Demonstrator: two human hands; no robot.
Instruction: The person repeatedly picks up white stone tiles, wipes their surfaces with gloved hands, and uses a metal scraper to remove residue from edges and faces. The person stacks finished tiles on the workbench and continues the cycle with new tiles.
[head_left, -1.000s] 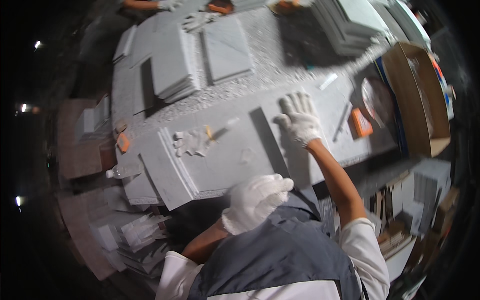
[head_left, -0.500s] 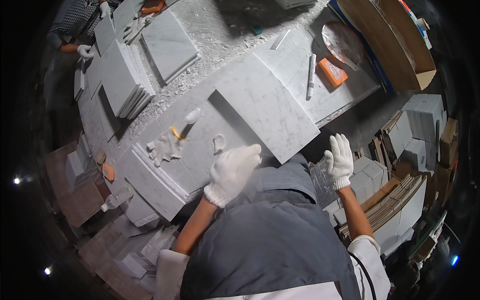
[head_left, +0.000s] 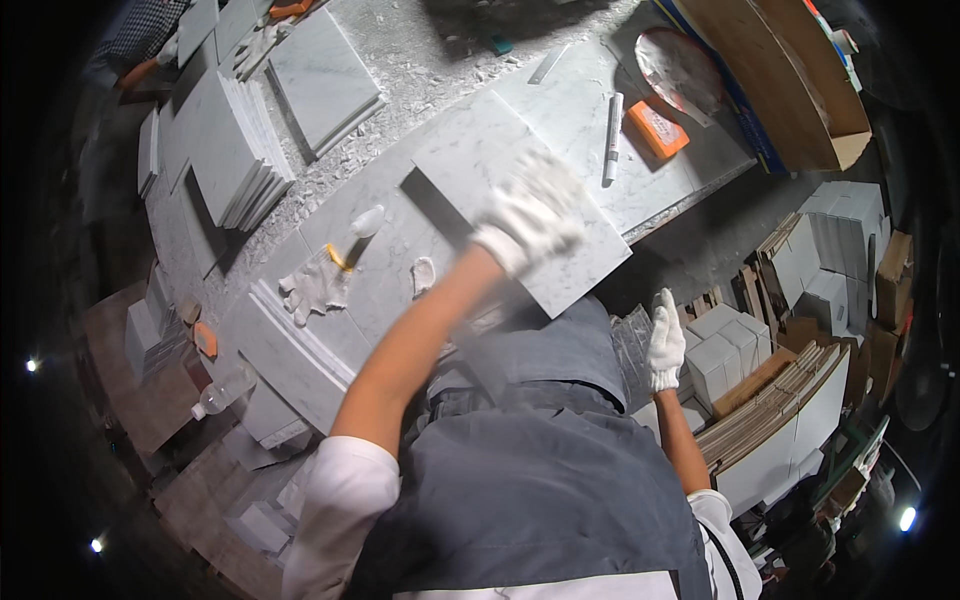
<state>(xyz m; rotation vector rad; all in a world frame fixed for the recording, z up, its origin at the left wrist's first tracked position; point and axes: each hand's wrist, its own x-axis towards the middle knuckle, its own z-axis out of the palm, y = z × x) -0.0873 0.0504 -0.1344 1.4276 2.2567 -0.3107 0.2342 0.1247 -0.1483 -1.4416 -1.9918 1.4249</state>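
Note:
A grey-veined white marble tile (head_left: 450, 160) lies askew on the work surface in front of me, its near corner reaching past the edge above my lap. Over the tile is my left hand (head_left: 530, 215) in a white knit glove, smeared by motion; its fingers are too blurred to read, and contact with the tile cannot be made out. Off the tile's right corner, my gloved right hand (head_left: 665, 345) hangs with fingers stretched out and nothing in it. A loose white glove (head_left: 316, 286) and a small white bottle (head_left: 367, 221) lie left of the tile.
An orange block (head_left: 658, 130), a white marker (head_left: 613, 138) and a round, white-smeared dish (head_left: 678, 68) sit beyond the tile. Tile stacks (head_left: 235, 150) stand far left, near another person's arm (head_left: 138, 73). White boxes (head_left: 725, 345) and a cardboard tray (head_left: 790, 80) are at right.
My left hand has swung forward and right, from the surface's near edge to over the tile. My right hand has turned edge-on and dropped slightly. The whole view has shifted a little.

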